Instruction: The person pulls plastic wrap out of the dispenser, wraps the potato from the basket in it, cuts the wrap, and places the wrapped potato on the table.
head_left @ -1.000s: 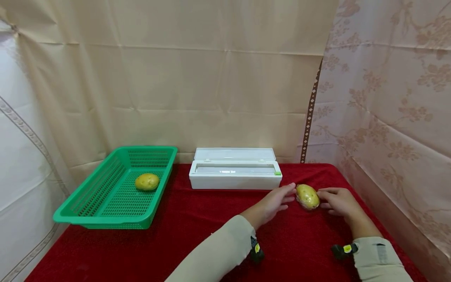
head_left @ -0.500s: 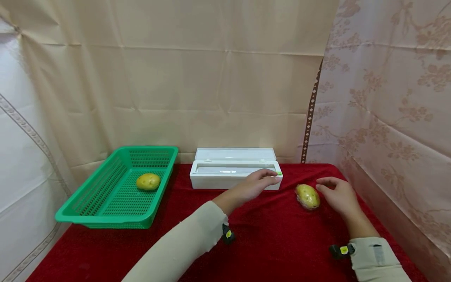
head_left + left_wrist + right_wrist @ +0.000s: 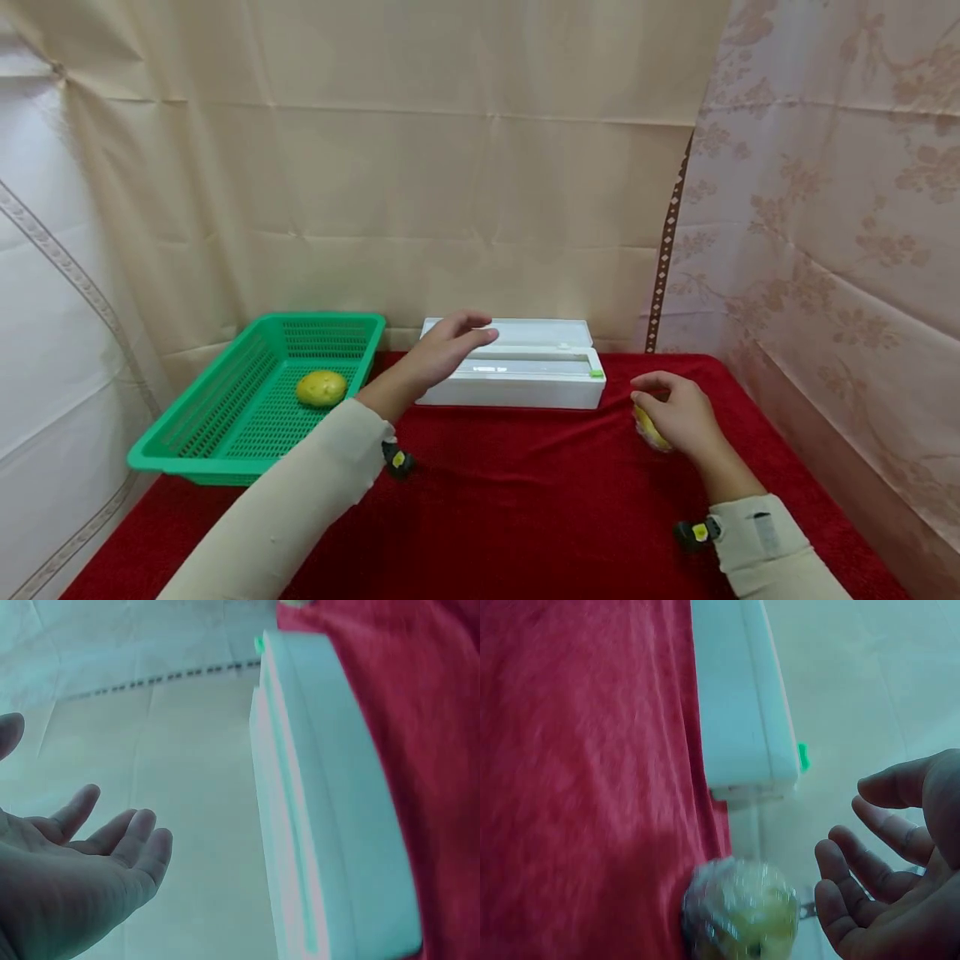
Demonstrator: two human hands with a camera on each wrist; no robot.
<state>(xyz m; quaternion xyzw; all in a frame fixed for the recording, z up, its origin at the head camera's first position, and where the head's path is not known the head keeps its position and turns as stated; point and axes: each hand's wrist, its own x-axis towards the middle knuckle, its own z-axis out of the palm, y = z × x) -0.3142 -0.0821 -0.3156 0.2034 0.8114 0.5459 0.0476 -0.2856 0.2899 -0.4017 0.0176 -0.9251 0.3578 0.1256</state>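
Note:
In the head view my left hand (image 3: pixel 442 354) hovers in front of the left end of a white cling film dispenser (image 3: pixel 517 393), holding nothing, its fingers relaxed. The dispenser's lid stands raised at the back. My right hand (image 3: pixel 684 412) is in the air above a potato wrapped in clear film (image 3: pixel 649 429), partly hiding it. The right wrist view shows that wrapped potato (image 3: pixel 742 911) apart from the loosely bent fingers. A bare potato (image 3: pixel 321 388) lies in the green basket (image 3: pixel 202 465) on the left.
A red cloth (image 3: pixel 480 508) covers the table. Beige curtain (image 3: pixel 450 183) hangs behind it, and a flowered curtain (image 3: pixel 847 275) stands close along the right side. A small green slider (image 3: pixel 597 374) sits at the dispenser's right end.
My left hand has moved left, away from the wrapped potato and across the dispenser. My right hand has come off the potato's right side, lifting and shifting left over it.

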